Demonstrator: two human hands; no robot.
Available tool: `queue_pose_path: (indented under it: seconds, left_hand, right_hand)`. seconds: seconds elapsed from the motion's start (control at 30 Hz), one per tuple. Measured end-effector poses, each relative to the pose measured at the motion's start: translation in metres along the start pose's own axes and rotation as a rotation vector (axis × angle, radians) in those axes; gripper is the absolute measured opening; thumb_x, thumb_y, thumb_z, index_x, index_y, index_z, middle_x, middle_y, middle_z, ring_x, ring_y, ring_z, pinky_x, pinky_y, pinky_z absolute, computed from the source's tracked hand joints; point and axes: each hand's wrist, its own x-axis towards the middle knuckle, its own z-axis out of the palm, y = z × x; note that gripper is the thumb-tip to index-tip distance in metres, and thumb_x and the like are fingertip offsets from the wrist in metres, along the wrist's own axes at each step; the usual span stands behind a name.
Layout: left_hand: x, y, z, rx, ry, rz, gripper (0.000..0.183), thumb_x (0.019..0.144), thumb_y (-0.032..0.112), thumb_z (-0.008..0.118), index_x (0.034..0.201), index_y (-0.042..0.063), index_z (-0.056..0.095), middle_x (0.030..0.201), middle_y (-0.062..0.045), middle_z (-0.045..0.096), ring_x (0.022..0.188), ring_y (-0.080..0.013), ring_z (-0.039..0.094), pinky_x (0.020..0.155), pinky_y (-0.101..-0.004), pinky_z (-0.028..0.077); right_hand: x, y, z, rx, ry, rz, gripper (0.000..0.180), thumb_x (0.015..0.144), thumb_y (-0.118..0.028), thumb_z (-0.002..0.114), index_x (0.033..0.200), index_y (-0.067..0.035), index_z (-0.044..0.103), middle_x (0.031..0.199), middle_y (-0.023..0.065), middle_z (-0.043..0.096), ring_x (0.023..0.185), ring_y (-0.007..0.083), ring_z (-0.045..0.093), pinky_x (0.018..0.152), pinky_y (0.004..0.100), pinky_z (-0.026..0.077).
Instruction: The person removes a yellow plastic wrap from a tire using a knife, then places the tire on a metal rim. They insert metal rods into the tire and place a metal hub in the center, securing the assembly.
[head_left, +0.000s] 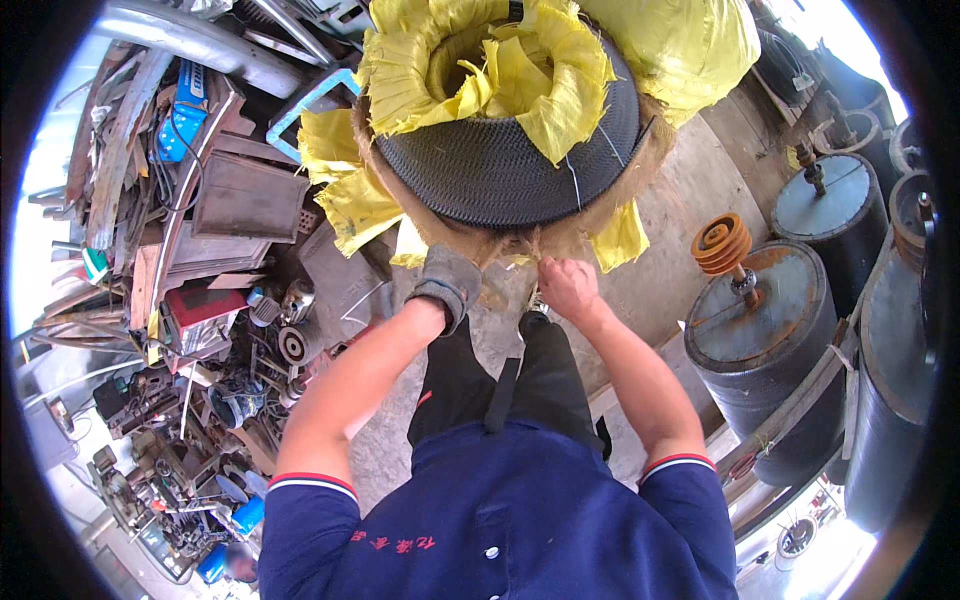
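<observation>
A big roll of black ribbed material (510, 176) stands in front of me, with brown burlap (652, 150) around its outer side. Torn yellow woven plastic (397, 82) covers its upper rim and is tucked into the central hole. My left hand (450, 281), in a grey glove, is closed at the burlap's near edge; its fingertips are hidden. Bare, my right hand (570, 285) grips a gathered end of burlap just below the roll's near side. Between the two hands, a twist of burlap (534, 241) sticks up against the black material.
Large black rollers (757, 330) with metal end plates stand at right, one bearing an orange pulley (721, 244). Another yellow-wrapped bundle (682, 52) adjoins the roll. At left are stacked boards (247, 195), a red metal box (202, 319) and heaped machine parts (180, 442).
</observation>
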Motion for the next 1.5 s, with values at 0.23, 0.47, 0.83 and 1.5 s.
queue_pose_path:
  seconds: [0.23, 0.47, 0.83, 1.5]
  left_hand:
    - [-0.027, -0.031, -0.001, 0.078, -0.113, 0.133, 0.036, 0.096, 0.028, 0.043, 0.090, 0.010, 0.075, 0.086, -0.012, 0.073, 0.083, -0.0299, 0.070, 0.072, -0.0456, 0.048]
    - [0.009, -0.036, 0.067, -0.026, -0.215, 0.035, 0.035, 0.096, 0.025, 0.042, 0.101, 0.011, 0.074, 0.098, -0.013, 0.073, 0.095, -0.0304, 0.069, 0.076, -0.0492, 0.046]
    - [0.102, -0.028, 0.152, -0.503, 0.167, -0.191, 0.038, 0.090, 0.022, 0.049, 0.123, 0.011, 0.065, 0.131, -0.012, 0.062, 0.124, -0.0296, 0.054, 0.100, -0.0485, 0.040]
    - [0.030, -0.132, 0.080, -1.483, 1.163, -0.684, 0.051, 0.089, 0.025, 0.073, 0.126, 0.001, 0.048, 0.105, -0.009, 0.064, 0.094, -0.0197, 0.061, 0.086, -0.0328, 0.050]
  right_hand:
    - [-0.032, -0.025, -0.020, -0.173, -0.233, 0.124, 0.004, 0.077, -0.008, 0.060, 0.078, -0.005, 0.062, 0.075, 0.0165, 0.068, 0.072, 0.0326, 0.069, 0.065, 0.0448, 0.055]
    - [-0.007, 0.004, 0.086, -0.280, -0.216, 0.256, 0.010, 0.081, -0.009, 0.055, 0.081, -0.005, 0.065, 0.075, 0.0157, 0.068, 0.074, 0.0325, 0.070, 0.065, 0.0443, 0.056]
    - [0.039, 0.023, 0.109, -0.311, -0.253, 0.194, 0.014, 0.081, -0.009, 0.055, 0.084, -0.006, 0.069, 0.088, 0.0149, 0.070, 0.081, 0.0313, 0.070, 0.069, 0.0431, 0.056]
    - [0.021, -0.108, 0.073, 1.012, -0.143, 0.898, 0.040, 0.087, -0.023, 0.072, 0.117, 0.000, 0.060, 0.101, 0.0104, 0.069, 0.081, 0.0227, 0.065, 0.077, 0.0348, 0.054]
